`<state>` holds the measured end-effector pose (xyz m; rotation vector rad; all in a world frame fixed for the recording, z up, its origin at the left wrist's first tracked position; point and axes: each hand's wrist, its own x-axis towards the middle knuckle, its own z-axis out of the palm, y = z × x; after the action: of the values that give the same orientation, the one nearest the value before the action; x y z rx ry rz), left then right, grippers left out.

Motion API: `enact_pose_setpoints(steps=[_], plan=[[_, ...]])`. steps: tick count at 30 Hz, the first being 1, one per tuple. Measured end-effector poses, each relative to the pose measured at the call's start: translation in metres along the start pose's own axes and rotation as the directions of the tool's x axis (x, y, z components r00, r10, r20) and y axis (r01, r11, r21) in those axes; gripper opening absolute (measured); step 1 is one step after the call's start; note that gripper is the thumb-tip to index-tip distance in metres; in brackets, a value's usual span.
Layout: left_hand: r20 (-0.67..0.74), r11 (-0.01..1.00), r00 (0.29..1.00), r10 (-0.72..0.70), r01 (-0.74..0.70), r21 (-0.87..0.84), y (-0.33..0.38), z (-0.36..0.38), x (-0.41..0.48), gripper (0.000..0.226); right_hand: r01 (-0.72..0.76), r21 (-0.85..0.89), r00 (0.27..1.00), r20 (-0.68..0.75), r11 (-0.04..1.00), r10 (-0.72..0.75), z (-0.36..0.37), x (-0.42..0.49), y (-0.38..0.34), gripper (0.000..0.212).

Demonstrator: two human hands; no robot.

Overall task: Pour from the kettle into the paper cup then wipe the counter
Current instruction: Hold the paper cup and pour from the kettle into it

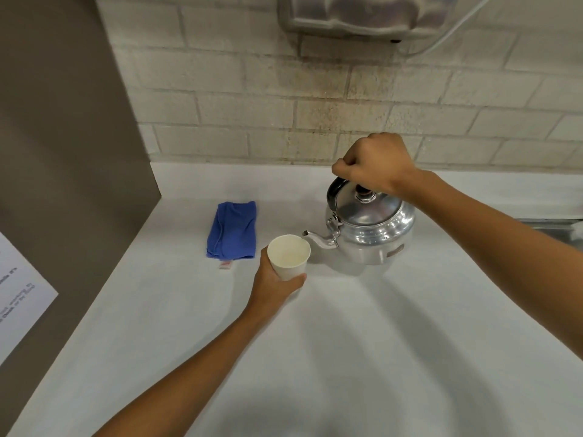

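A shiny metal kettle [375, 230] stands on the white counter [347, 357], its spout pointing left. My right hand [375, 162] is closed around the kettle's black handle above the lid. My left hand [273, 279] grips a white paper cup [288, 257] from the left side, holding it just left of the spout tip, tilted slightly. The cup's rim nearly touches the spout. A folded blue cloth [232, 230] lies flat on the counter to the left of the cup.
A brown partition wall [63, 152] with a white paper sheet [19, 298] bounds the counter on the left. A brick wall [284, 105] runs behind, with a metal fixture [362, 14] mounted high. A metal sink edge [549, 227] shows at the right.
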<state>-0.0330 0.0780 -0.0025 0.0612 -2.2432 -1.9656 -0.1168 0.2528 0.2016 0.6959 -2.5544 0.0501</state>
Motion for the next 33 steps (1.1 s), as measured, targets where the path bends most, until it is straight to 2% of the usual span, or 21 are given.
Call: enact_pose_setpoints(steps=[7,16,33], plan=[[0.003,1.0,1.0,0.002,-0.002,-0.005,0.002,-0.001,-0.001,0.07,0.132,-0.096,0.991,0.007,0.987,-0.132,-0.011,0.003,-0.022,0.048],[-0.01,1.0,1.0,0.005,-0.005,-0.016,0.003,-0.001,-0.001,0.069,0.219,-0.159,0.976,0.022,0.963,-0.219,-0.019,0.007,-0.032,0.049],[0.01,0.999,1.0,0.016,-0.015,-0.028,0.003,0.0,-0.002,0.069,0.261,-0.195,0.965,0.029,0.946,-0.26,-0.031,0.011,-0.033,0.049]])
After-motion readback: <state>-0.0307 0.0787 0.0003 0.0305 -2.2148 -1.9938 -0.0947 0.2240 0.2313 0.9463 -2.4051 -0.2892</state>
